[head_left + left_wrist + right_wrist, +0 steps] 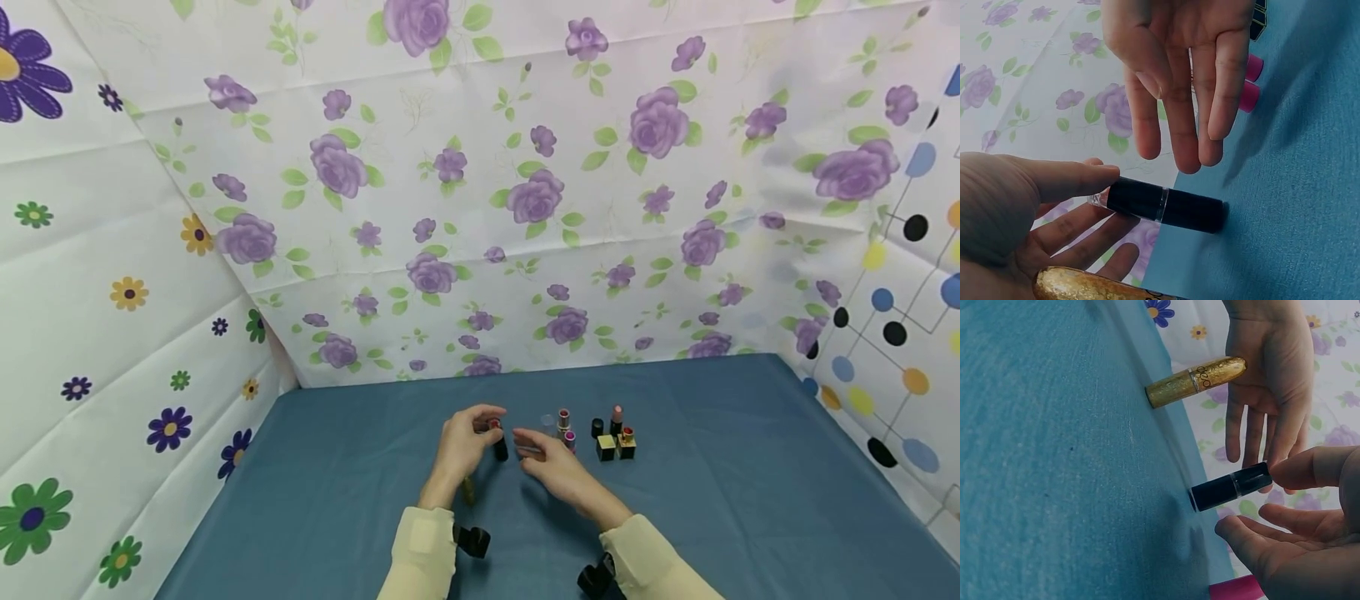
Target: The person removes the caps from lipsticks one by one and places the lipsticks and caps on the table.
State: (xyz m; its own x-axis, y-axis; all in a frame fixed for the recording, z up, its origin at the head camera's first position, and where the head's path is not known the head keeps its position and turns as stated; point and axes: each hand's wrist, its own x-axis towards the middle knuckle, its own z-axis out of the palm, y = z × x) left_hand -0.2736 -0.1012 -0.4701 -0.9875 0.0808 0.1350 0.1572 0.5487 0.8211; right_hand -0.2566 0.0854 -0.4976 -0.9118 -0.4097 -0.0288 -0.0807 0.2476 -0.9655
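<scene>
Your left hand (pixel 459 443) pinches the top of a black lipstick tube (pixel 1160 203) between its thumb and fingers. That tube stands up on the blue cloth (pixel 337 500), between your two hands. Your right hand (pixel 561 471) is just beside it, its fingers loosely stretched out and apart from its thumb, holding nothing. A gold lipstick tube (pixel 1196 381) stands near your left wrist. More lipsticks (pixel 617 421) stand off to the right. Behind is a white sheet (pixel 465 208) with purple flowers.
</scene>
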